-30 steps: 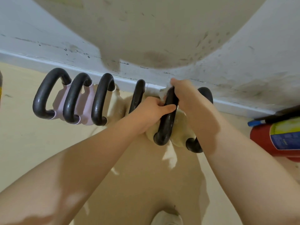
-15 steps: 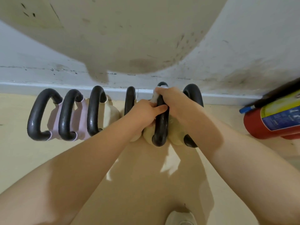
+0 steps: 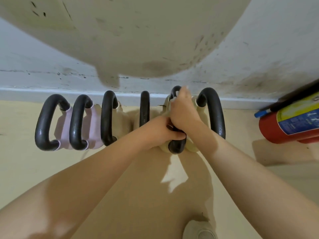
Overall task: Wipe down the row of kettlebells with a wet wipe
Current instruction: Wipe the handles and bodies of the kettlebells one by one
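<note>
Kettlebell handle (image 3: pixel 175 145), left hand (image 3: pixel 159 130) fingers curled round it, right hand (image 3: pixel 183 109) pinching wipe (image 3: pixel 174 94)

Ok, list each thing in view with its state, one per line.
Left hand: grips the fifth kettlebell's handle near its lower end.
Right hand: presses the wet wipe on that handle's top.
Other five kettlebells: standing, untouched.
Fire extinguisher: lying on the floor.
</note>
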The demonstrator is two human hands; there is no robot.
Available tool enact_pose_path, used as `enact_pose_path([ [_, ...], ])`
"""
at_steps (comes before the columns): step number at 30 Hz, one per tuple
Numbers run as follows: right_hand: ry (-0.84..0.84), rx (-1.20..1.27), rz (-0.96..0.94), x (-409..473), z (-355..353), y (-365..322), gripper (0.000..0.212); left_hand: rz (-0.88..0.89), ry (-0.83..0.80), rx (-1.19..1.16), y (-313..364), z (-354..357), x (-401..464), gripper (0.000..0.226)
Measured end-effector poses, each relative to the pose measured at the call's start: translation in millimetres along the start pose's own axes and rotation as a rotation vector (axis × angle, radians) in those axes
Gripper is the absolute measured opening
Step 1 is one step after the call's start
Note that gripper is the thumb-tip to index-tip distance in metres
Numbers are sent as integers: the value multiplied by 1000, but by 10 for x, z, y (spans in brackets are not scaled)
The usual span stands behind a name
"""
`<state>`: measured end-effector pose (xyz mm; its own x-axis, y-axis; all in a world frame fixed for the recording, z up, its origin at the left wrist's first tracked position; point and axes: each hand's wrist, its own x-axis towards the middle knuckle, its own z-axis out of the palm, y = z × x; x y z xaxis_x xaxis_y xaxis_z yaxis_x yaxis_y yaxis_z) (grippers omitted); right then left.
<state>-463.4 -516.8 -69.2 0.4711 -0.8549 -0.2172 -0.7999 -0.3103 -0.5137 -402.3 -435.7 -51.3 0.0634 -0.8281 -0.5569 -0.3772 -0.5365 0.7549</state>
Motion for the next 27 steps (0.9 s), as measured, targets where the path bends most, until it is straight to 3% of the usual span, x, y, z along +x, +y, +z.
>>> enact_pose_path([
  [4, -155, -371, -369, 241, -176, 82, 35, -21, 25, -150, -101, 52, -61, 31],
  [8, -270, -798, -683, 211, -346, 64, 44, -57, 32, -305, -124, 101, -101, 13],
  [13, -242, -839, -712, 226, -412, 80, 41, -43, 92, -366, -129, 186, -108, 10],
  [16, -336, -842, -853, 70, -307, 230, 55, -21, 95, -365, -149, 201, -114, 14],
  [18, -283, -617, -766, 53, -360, 315, 56, -19, 108, -367, -160, 215, -100, 16],
  [20, -210, -246, -501, 16, -368, 366, 47, -53, 113, -401, -148, 206, -102, 15],
  [23, -194, 287, -167, -313, -95, 315, 62, -86, 90, -405, -133, 159, -109, 24],
  [27, -50, 428, 97, -437, 21, 180, 58, -47, 109, -338, -144, 128, -125, 20],
])
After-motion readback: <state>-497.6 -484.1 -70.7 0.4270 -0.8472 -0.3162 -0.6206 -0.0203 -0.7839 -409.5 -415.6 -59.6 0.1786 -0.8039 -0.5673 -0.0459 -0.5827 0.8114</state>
